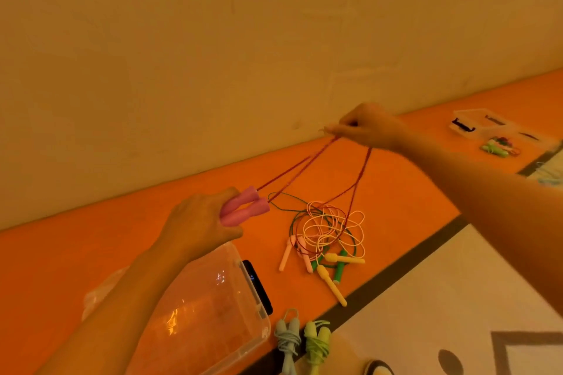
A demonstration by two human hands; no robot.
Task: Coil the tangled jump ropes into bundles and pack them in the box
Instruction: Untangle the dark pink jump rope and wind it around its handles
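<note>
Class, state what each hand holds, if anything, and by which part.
The left hand grips both pink handles together, round their middles; the right hand pinches the red cord that runs from them, partway along its length.

The pink handles in my left fingers look like matt, soft foam or rubbery plastic, with no shine on them. The red rope running from them up to my right fingers is a thin, smooth cord with a faint gloss. Just under my left fingers, the box is clear hard plastic, glossy with bright glints, and its latch is shiny black plastic. Below my right fingers, the tangled ropes are thin smooth cords with matt plastic handles. The floor beneath them is smooth, matt orange. The wall beyond my fingers is matt and slightly uneven.
</note>
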